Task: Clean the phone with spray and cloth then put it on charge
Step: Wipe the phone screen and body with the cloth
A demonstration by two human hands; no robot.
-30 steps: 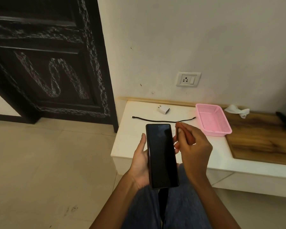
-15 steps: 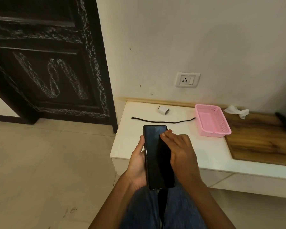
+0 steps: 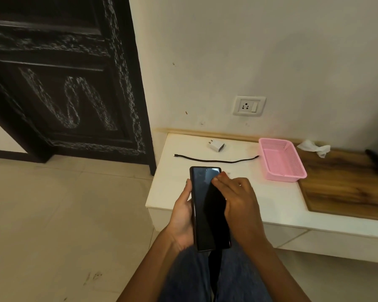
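right hand [image 3: 238, 199] now flat across phone [image 3: 207, 205], fingers wiping near its top; left hand [image 3: 183, 211] cups it by the long edges above bench [image 3: 205, 192]: rigid, slick glass, likely fragile, best gripped edgewise

You're looking at a dim, warm-toned indoor view with soft, even light and a faint shadow high on the wall [image 3: 292, 51]. The phone [image 3: 207, 205] screen catches a pale reflection near its top. Wide-angle bending tilts the door [image 3: 59, 83], and detail is slightly soft.
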